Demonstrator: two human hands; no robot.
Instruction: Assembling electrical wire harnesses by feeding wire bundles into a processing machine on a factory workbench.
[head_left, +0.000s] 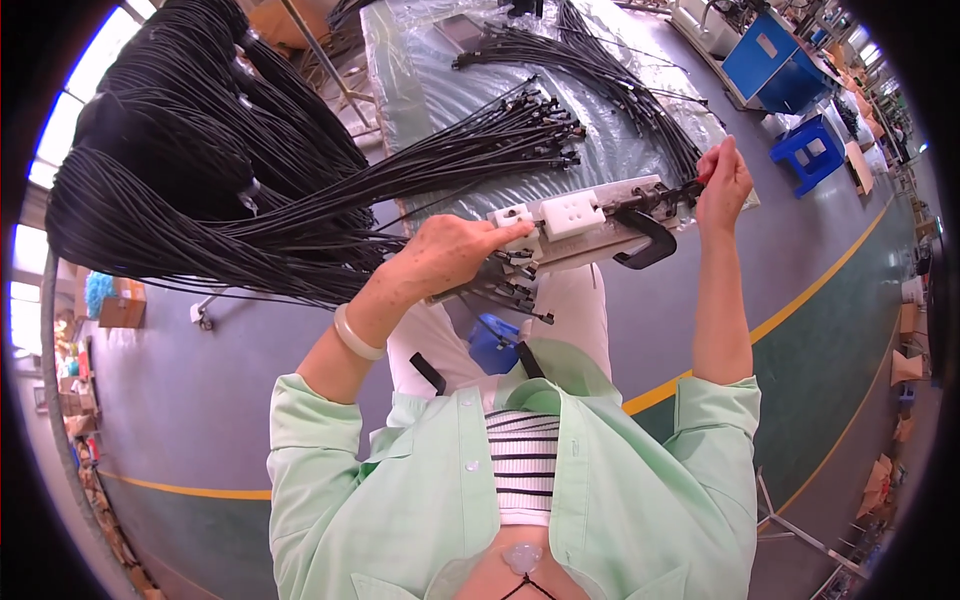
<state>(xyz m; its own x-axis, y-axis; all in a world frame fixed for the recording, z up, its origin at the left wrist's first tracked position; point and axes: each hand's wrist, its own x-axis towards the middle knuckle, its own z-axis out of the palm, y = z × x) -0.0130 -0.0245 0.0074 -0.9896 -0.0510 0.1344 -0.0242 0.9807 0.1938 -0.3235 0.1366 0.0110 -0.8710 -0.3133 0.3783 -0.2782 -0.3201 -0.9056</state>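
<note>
My left hand [445, 255] reaches to a small white block [513, 222] at the left end of a metal-plate fixture. Its index finger lies along the block, and the other fingers are curled; what they hold is hidden. Beside it on the plate sits a larger white block [572, 214] with small holes. My right hand [725, 185] is closed at the fixture's right end, round the end of a dark push-rod clamp [665, 198]. Black cable ends with connectors [515, 285] hang just below the left hand's fingertips.
Thick bundles of black cables [170, 150] hang at the left and spread over the table. Another cable bundle [630, 80] lies on the plastic-covered table [420, 85]. A black C-clamp [650, 243] grips the plate. A blue stool [808, 155] stands at the right.
</note>
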